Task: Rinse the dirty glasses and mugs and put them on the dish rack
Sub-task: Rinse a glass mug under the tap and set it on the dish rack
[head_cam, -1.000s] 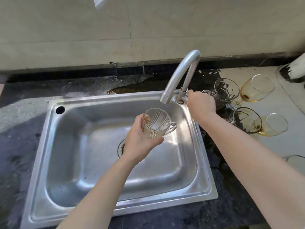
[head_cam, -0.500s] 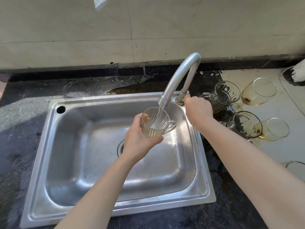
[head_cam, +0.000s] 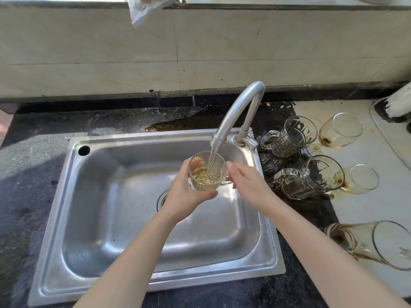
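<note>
My left hand [head_cam: 185, 196] holds a clear glass mug [head_cam: 206, 172] upright under the faucet [head_cam: 239, 114], over the steel sink [head_cam: 93, 214]. Water streams from the spout into the mug, which holds yellowish liquid. My right hand [head_cam: 246, 183] is at the mug's handle side, fingers touching or almost touching it. To the right of the sink lie dirty glass mugs [head_cam: 289, 136] [head_cam: 311, 177] and stained wine glasses [head_cam: 340, 131] [head_cam: 360, 180] on their sides. A tall stained glass [head_cam: 373, 243] lies nearer me. No dish rack is in view.
Brown liquid is spilled on the dark counter [head_cam: 169, 126] behind the sink and around the glasses. A white object [head_cam: 400, 101] stands at the far right. A tiled wall and ledge with a plastic bag [head_cam: 142, 12] rise behind.
My right hand left the faucet base and came down beside the mug. Water now runs into the mug, which has risen closer under the spout.
</note>
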Demonstrator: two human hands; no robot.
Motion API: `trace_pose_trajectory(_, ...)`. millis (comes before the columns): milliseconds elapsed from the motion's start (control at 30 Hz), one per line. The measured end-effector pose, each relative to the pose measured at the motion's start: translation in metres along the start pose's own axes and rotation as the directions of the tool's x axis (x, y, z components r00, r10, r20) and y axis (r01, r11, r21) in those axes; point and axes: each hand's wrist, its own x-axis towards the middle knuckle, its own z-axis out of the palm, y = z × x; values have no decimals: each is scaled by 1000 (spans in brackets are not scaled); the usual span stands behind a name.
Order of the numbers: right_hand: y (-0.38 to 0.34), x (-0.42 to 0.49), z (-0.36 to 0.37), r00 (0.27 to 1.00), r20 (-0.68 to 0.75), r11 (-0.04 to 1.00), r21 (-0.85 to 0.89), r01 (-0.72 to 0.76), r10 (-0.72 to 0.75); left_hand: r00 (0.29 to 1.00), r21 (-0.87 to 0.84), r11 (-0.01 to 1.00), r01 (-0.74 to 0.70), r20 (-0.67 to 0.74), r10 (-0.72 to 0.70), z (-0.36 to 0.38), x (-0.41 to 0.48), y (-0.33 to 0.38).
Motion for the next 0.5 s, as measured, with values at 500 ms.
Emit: trace_pose_trajectory(500,-15,15,3,976,-190,968,-244,55,-103,917,-620,692,371,360,-170,-18,5,0)
